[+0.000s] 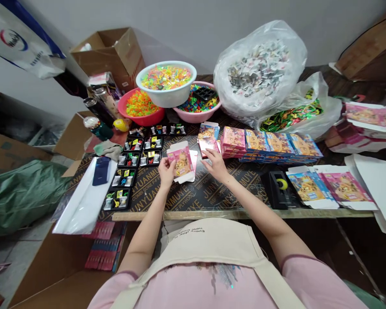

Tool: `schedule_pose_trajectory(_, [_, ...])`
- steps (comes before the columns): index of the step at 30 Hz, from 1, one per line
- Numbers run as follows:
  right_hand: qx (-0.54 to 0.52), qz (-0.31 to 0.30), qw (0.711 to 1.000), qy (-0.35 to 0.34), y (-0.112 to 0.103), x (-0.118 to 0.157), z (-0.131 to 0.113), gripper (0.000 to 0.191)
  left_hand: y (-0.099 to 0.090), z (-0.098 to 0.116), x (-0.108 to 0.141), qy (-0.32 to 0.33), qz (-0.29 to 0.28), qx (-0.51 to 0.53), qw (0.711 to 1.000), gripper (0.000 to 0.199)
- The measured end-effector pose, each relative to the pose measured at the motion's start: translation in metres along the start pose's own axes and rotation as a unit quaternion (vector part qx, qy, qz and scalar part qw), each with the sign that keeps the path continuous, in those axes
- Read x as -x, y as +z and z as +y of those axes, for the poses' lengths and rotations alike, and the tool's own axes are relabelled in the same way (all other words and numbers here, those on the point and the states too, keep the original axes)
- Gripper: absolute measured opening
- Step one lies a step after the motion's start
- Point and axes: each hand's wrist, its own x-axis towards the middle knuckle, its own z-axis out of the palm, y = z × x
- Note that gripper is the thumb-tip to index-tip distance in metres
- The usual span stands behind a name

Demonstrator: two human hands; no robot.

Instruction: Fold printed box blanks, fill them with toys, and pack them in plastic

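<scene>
My left hand [167,172] grips a pink printed carton [181,163] by its left edge, thumb on its face. Another carton with a white flap [194,161] shows partly behind it. My right hand [216,165] has its fingers apart above the table, close to a small pink box [208,147] that lies flat beside the stacks; whether the fingertips touch it I cannot tell. Left of my left hand stand several black trays [124,177] with small toys and white packets in their compartments.
Behind are a white basin [166,92], a red basin [141,112] and a pink basin [196,115] of small plastic pieces, plus a bag of packets [260,68]. Stacked boxes [266,142], a tape dispenser [274,191] and flat cartons [345,186] lie to the right. A phone [101,171] lies left.
</scene>
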Motion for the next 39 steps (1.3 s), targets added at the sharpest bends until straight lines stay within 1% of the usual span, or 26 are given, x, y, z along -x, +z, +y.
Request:
schedule_pose_trajectory(2, [-0.076, 0.058, 0.995, -0.028, -0.01, 0.012, -0.02, 0.034, 0.0, 0.012, 0.023, 0.05, -0.094, -0.016, 0.994, 0.019])
schedule_pose_trajectory(4, [-0.124, 0.07, 0.989, -0.035, -0.02, 0.025, -0.037, 0.032, 0.002, 0.021, 0.05, 0.09, -0.171, -0.035, 0.981, 0.019])
schedule_pose_trajectory(6, [-0.152, 0.053, 0.987, -0.016, -0.029, 0.037, -0.048, 0.028, 0.005, 0.025, 0.073, 0.109, -0.195, -0.04, 0.974, 0.018])
schedule_pose_trajectory(8, [-0.168, 0.024, 0.985, 0.017, -0.037, 0.047, -0.052, 0.025, 0.008, 0.025, 0.09, 0.104, -0.206, -0.013, 0.973, 0.017])
schedule_pose_trajectory(10, [-0.179, -0.009, 0.983, 0.045, -0.045, 0.056, -0.051, 0.023, 0.012, 0.022, 0.102, 0.047, -0.257, 0.061, 0.963, 0.021])
schedule_pose_trajectory(11, [-0.185, -0.025, 0.981, 0.054, -0.049, 0.059, -0.051, 0.023, 0.015, 0.021, 0.107, -0.005, -0.3, 0.111, 0.947, 0.03])
schedule_pose_trajectory(13, [-0.205, -0.044, 0.975, 0.067, -0.056, 0.066, -0.049, 0.022, 0.02, 0.018, 0.115, -0.13, -0.398, 0.204, 0.885, 0.05])
schedule_pose_trajectory(14, [-0.223, -0.045, 0.971, 0.073, -0.06, 0.068, -0.048, 0.022, 0.023, 0.017, 0.118, -0.185, -0.433, 0.234, 0.851, 0.057])
schedule_pose_trajectory(15, [-0.245, -0.039, 0.966, 0.08, -0.063, 0.071, -0.046, 0.021, 0.026, 0.017, 0.121, -0.223, -0.451, 0.249, 0.828, 0.06])
schedule_pose_trajectory(16, [-0.27, -0.024, 0.958, 0.09, -0.065, 0.074, -0.044, 0.021, 0.029, 0.017, 0.123, -0.245, -0.451, 0.251, 0.82, 0.061])
schedule_pose_trajectory(18, [-0.321, 0.034, 0.938, 0.122, -0.067, 0.078, -0.038, 0.026, 0.032, 0.019, 0.123, -0.251, -0.42, 0.235, 0.84, 0.064])
schedule_pose_trajectory(20, [-0.368, 0.092, 0.91, 0.165, -0.066, 0.081, -0.029, 0.045, 0.033, 0.021, 0.119, -0.245, -0.388, 0.219, 0.861, 0.064])
schedule_pose_trajectory(21, [-0.395, 0.097, 0.895, 0.185, -0.064, 0.082, -0.025, 0.056, 0.033, 0.022, 0.117, -0.246, -0.385, 0.217, 0.863, 0.062])
schedule_pose_trajectory(22, [-0.426, 0.079, 0.879, 0.2, -0.062, 0.084, -0.02, 0.063, 0.032, 0.022, 0.114, -0.251, -0.389, 0.217, 0.86, 0.06])
schedule_pose_trajectory(23, [-0.458, 0.043, 0.862, 0.211, -0.059, 0.086, -0.017, 0.064, 0.032, 0.021, 0.111, -0.257, -0.396, 0.216, 0.855, 0.058])
schedule_pose_trajectory(25, [-0.5, -0.028, 0.835, 0.23, -0.053, 0.091, -0.012, 0.053, 0.034, 0.018, 0.105, -0.261, -0.408, 0.198, 0.852, 0.052])
schedule_pose_trajectory(26, [-0.502, -0.037, 0.83, 0.241, -0.049, 0.095, -0.012, 0.046, 0.035, 0.015, 0.102, -0.252, -0.407, 0.177, 0.86, 0.048])
schedule_pose_trajectory(27, [-0.493, -0.022, 0.832, 0.253, -0.046, 0.098, -0.014, 0.039, 0.037, 0.012, 0.101, -0.237, -0.4, 0.152, 0.872, 0.043])
schedule_pose_trajectory(28, [-0.474, 0.008, 0.84, 0.266, -0.042, 0.103, -0.016, 0.034, 0.04, 0.009, 0.1, -0.218, -0.385, 0.127, 0.888, 0.038])
schedule_pose_trajectory(30, [-0.431, 0.076, 0.853, 0.285, -0.033, 0.111, -0.022, 0.029, 0.046, 0.005, 0.101, -0.188, -0.329, 0.106, 0.919, 0.035])
schedule_pose_trajectory(32, [-0.408, 0.115, 0.854, 0.301, -0.025, 0.119, -0.03, 0.03, 0.052, 0.004, 0.107, -0.198, -0.249, 0.149, 0.936, 0.037])
schedule_pose_trajectory(33, [-0.408, 0.126, 0.85, 0.309, -0.021, 0.122, -0.034, 0.032, 0.055, 0.005, 0.111, -0.215, -0.209, 0.184, 0.936, 0.038])
schedule_pose_trajectory(35, [-0.432, 0.152, 0.83, 0.318, -0.014, 0.125, -0.041, 0.04, 0.059, 0.007, 0.118, -0.245, -0.151, 0.239, 0.927, 0.039])
schedule_pose_trajectory(36, [-0.455, 0.167, 0.814, 0.32, -0.011, 0.125, -0.043, 0.045, 0.06, 0.008, 0.121, -0.252, -0.137, 0.249, 0.925, 0.036])
schedule_pose_trajectory(38, [-0.502, 0.191, 0.775, 0.332, -0.01, 0.123, -0.045, 0.053, 0.06, 0.01, 0.123, -0.249, -0.138, 0.238, 0.929, 0.027])
schedule_pose_trajectory(39, [-0.516, 0.195, 0.76, 0.343, -0.01, 0.121, -0.045, 0.052, 0.059, 0.011, 0.122, -0.241, -0.148, 0.225, 0.933, 0.021])
